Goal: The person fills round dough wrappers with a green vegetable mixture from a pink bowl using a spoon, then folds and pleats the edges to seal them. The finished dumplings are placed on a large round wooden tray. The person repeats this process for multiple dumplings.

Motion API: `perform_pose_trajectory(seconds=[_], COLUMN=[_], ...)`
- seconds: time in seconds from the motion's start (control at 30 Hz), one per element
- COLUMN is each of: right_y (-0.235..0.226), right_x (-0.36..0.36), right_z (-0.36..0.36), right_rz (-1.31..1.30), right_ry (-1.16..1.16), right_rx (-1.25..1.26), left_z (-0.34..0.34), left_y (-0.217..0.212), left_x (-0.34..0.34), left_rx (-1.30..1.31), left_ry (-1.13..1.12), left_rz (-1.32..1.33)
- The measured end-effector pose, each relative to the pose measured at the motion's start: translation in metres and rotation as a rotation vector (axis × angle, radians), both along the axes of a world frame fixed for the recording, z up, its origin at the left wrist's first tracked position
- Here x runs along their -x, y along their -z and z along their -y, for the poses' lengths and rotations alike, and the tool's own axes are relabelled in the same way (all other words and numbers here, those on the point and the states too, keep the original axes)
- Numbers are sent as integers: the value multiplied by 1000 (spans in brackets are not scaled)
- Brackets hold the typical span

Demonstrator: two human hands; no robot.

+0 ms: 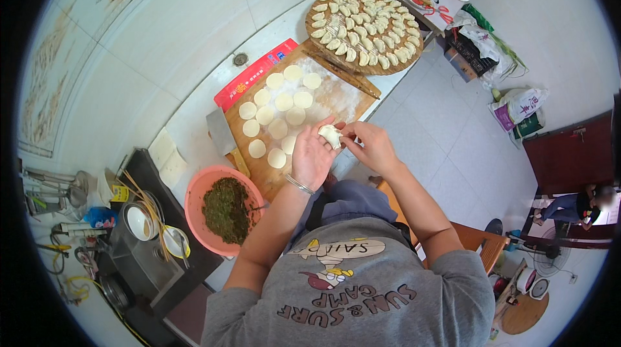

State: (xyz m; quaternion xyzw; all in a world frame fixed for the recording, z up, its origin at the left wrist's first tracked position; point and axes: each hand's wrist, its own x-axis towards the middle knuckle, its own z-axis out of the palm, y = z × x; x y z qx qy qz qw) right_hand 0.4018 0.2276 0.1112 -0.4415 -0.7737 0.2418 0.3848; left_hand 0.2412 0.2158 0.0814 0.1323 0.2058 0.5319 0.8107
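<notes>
A pale, partly pleated dumpling [330, 136] rests on the fingers of my left hand [310, 161], which cradles it palm up. The thumb and fingers of my right hand [371, 148] pinch its right edge. Both hands are raised over the near edge of a floured wooden cutting board [333, 93]. Several round dough wrappers [277, 128] lie spread on that board. To the left of my left forearm sits a pink basin [193, 199] of dark green chopped filling [224, 211], with a utensil handle showing at its right side.
A cleaver [222, 132] lies at the board's left edge. Beyond the board, a round wooden board [336, 21] carries many finished dumplings, with a rolling pin [343, 75] before it. Red scissors [445, 15] lie farther back. A sink [132, 253] is left; another person [569, 206] is far right.
</notes>
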Motion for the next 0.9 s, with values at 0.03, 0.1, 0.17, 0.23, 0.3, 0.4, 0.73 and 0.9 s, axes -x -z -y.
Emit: perform_pose_trajectory(seconds=[0.03, 0.1, 0.17, 0.23, 0.3, 0.4, 0.73, 0.9], right_y=[-3, 1, 1, -2, 1, 2, 1, -9], right_x=[-2, -12, -16, -16, -17, -16, -1, -21], right_z=[0, -6, -12, -14, -13, -11, 3, -6], right_rz=[5, 44, 67, 74, 69, 56, 51, 85], right_ry=[-22, -77, -125, -167, -178, -166, 76, -99], right_rx=[-9, -122, -200, -242, -209, -171, 47, -82], left_z=[-1, -1, 0, 0, 1, 4, 5, 4], left_y=[2, -3, -5, -3, -1, -2, 2, 2], left_x=[1, 0, 0, 0, -1, -4, -7, -2], left_rx=[-2, 7, 6, -3, 10, 20, -74, -40], left_ry=[5, 10, 20, 34, 39, 35, 60, 115], left_rz=[9, -14, -24, -22, -36, -77, -210, -121])
